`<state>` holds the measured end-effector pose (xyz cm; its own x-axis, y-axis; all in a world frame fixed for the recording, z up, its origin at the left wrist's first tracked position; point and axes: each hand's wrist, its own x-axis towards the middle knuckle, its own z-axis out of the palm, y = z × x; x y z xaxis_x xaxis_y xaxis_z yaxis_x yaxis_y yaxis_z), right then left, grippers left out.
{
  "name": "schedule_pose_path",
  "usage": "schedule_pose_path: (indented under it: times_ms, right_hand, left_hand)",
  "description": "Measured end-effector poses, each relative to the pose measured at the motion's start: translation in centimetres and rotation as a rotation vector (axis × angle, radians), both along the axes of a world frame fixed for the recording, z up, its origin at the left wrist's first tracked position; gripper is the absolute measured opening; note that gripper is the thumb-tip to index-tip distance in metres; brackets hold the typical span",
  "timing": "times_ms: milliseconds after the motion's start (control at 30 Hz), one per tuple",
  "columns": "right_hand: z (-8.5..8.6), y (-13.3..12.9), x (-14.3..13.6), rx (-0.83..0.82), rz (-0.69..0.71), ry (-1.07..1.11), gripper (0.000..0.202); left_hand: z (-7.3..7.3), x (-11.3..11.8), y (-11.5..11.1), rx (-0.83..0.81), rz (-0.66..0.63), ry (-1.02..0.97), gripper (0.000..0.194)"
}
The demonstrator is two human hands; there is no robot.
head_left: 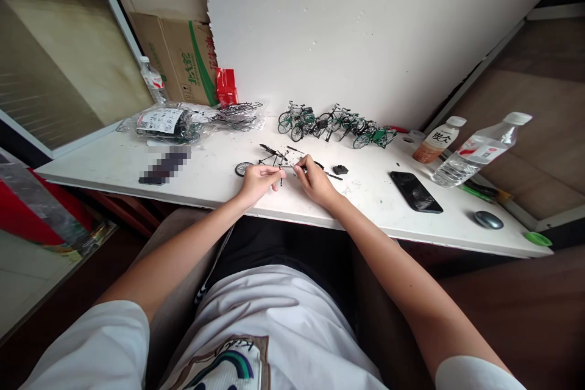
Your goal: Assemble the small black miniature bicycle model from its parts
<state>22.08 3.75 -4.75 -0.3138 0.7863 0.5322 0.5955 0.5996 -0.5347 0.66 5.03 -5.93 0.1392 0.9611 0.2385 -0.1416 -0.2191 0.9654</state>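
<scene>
My left hand (261,181) is closed in a pinch on a small dark bicycle part (281,181) held upright just above the table edge. From the pinched fingers of my right hand (316,181), a thin rod-like piece (289,166) reaches toward that part; its exact kind is too small to make out. Behind my hands lies a partly built model bicycle (269,155), its wheel (243,169) showing left of my left hand. Tiny loose bits and thin dark pieces lie around it. A small black block-like part (340,169) rests to the right of my right hand.
Several finished model bicycles (336,122) stand along the wall. Bagged parts (164,122) lie at the back left, before a cardboard box (178,61). On the right are a phone (415,191), a mouse (488,219), a drink bottle (439,140) and a water bottle (482,149).
</scene>
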Motion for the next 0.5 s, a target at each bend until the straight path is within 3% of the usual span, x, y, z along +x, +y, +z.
schedule_pose_path:
  times_ms: [267,500]
  right_hand:
    - [-0.08,0.01,-0.18,0.021,-0.018,-0.079,0.031]
    - [-0.25,0.68,0.20,0.119,-0.092,0.092,0.042]
  left_hand:
    - [-0.13,0.38,-0.52,0.024,-0.034,0.088,0.042]
    - [0.11,0.20,-0.30,0.041,0.002,0.058,0.053]
